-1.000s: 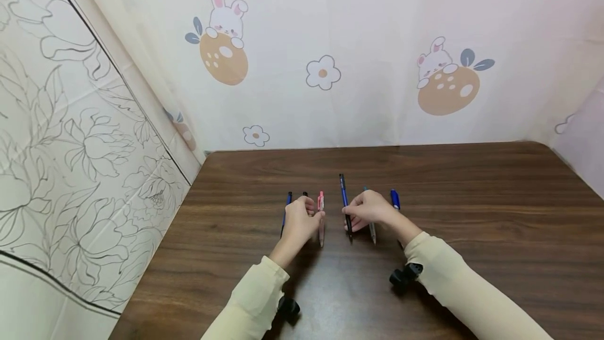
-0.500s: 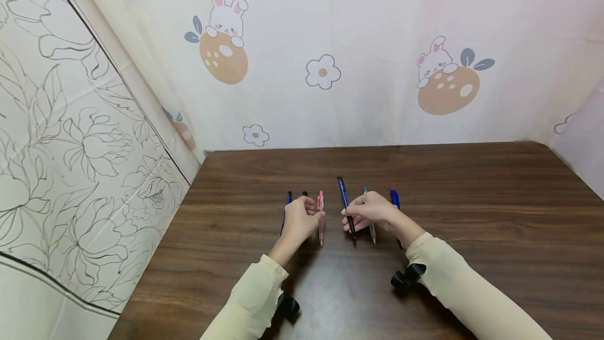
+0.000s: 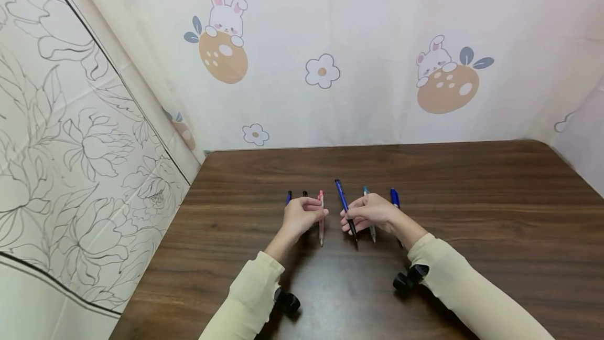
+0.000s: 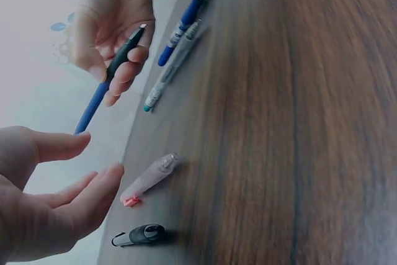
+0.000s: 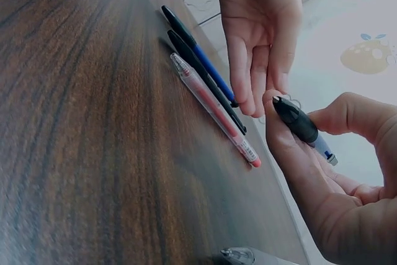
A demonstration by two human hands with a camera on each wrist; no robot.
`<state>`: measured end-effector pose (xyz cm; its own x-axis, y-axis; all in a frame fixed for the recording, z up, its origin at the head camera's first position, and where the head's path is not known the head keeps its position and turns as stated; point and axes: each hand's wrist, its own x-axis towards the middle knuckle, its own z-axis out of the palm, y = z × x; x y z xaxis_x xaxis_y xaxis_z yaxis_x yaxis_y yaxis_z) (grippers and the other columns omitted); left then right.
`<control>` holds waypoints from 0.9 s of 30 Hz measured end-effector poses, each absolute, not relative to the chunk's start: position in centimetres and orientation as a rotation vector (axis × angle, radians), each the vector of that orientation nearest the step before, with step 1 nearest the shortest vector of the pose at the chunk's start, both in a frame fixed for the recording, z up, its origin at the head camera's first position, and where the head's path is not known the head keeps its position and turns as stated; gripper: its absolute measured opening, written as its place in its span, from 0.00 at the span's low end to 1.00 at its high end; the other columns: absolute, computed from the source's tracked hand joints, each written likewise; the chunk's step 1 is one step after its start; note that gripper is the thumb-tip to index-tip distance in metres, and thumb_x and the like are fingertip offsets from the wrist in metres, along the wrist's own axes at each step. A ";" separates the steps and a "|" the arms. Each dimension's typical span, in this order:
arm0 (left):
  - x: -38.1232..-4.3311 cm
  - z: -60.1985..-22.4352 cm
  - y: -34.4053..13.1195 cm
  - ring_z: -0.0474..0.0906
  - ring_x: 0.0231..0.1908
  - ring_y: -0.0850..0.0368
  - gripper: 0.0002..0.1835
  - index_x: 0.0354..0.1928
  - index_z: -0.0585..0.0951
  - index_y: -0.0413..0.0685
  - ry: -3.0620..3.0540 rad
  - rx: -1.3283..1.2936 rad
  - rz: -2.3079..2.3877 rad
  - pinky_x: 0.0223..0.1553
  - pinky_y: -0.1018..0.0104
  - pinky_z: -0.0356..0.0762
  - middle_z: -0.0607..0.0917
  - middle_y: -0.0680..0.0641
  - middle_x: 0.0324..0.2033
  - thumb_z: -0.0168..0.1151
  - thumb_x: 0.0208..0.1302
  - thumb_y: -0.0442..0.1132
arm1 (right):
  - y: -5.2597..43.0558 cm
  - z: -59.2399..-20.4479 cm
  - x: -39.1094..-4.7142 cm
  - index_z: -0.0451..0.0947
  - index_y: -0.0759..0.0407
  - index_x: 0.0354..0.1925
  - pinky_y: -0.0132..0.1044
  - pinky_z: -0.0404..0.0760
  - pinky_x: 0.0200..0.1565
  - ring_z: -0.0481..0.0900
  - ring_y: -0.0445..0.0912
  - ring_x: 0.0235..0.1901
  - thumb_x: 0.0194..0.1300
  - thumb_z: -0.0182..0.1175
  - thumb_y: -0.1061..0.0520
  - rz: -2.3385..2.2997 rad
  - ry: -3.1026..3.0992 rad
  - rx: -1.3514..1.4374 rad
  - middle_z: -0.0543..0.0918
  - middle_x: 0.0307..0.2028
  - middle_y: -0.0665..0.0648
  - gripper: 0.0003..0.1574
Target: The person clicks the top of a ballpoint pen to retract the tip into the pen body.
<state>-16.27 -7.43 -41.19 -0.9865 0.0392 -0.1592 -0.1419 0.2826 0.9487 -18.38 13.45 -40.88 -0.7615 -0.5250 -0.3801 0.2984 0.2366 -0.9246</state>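
My right hand pinches a blue pen with a black grip section, held tilted above the table; in the right wrist view its black tip end points up between thumb and fingers. My left hand hovers over the pens on the left, its thumb and fingers spread apart with nothing between them, as the left wrist view shows. Below it lie a clear pen with pink parts, a black pen and a blue pen with black ends.
On the wooden table, a clear pen with a teal end lies below my right hand. A blue-capped pen lies farther right. Behind the table hangs a patterned curtain.
In my right hand the blue pen has tilted, its top swinging left and its tip right towards me. My left hand has lifted a little and shifted slightly right. The lying pens stay put.
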 end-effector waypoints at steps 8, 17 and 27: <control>-16.5 -41.2 -7.5 0.86 0.42 0.53 0.19 0.53 0.77 0.27 1.961 -0.160 1.973 0.50 0.62 0.84 0.84 0.30 0.47 0.64 0.60 0.29 | 13.5 -41.1 -18.2 0.70 0.83 0.53 0.36 0.88 0.39 0.88 0.42 0.32 0.65 0.55 0.62 -1.591 1.842 -0.224 0.88 0.30 0.52 0.25; -16.9 -40.9 -7.3 0.86 0.42 0.53 0.18 0.54 0.76 0.25 1.854 -0.153 2.010 0.52 0.60 0.83 0.80 0.26 0.51 0.59 0.63 0.27 | 13.7 -41.0 -17.8 0.67 0.84 0.54 0.38 0.88 0.41 0.88 0.43 0.33 0.67 0.53 0.63 -1.615 1.804 -0.239 0.87 0.31 0.53 0.25; -17.4 -40.9 -7.2 0.82 0.53 0.44 0.19 0.58 0.73 0.25 1.750 -0.159 2.028 0.57 0.59 0.80 0.78 0.27 0.56 0.55 0.67 0.29 | 14.2 -41.0 -17.5 0.67 0.82 0.55 0.38 0.87 0.43 0.88 0.43 0.36 0.70 0.52 0.61 -1.641 1.760 -0.232 0.88 0.33 0.53 0.25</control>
<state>-17.37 -7.24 -40.95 -0.8902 0.2611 -0.3734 -0.4075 -0.0897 0.9088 -17.51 14.18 -41.02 -0.7332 -0.5719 -0.3679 0.3270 0.1779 -0.9281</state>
